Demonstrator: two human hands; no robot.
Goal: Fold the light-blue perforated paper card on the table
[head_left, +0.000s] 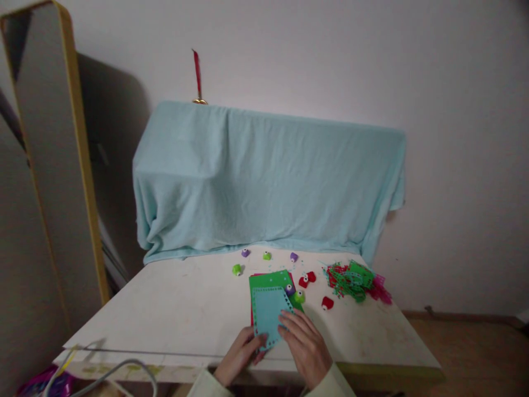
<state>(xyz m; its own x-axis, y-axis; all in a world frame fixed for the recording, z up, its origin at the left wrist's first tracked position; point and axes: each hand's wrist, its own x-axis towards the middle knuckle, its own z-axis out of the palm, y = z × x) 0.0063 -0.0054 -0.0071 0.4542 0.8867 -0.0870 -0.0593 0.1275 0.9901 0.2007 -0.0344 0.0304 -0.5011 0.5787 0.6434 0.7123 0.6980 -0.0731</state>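
A light blue foam sheet (268,311) with punched holes along its edges lies on top of a green sheet (270,280) and a red one near the table's front edge. My left hand (238,355) pinches the blue sheet's near corner. My right hand (305,346) rests with its fingers on the sheet's right edge. Small craft punches stand around the sheets: purple (289,288) and green (299,297) ones on the green sheet, red ones (306,279) to the right, and others further back.
The white table (165,309) carries a heap of green, red and pink cut scraps (355,281) at the right. A light blue cloth (268,176) drapes something at the back. A mirror with a yellow frame (78,154) leans at the left. Cables (111,372) hang off the front left.
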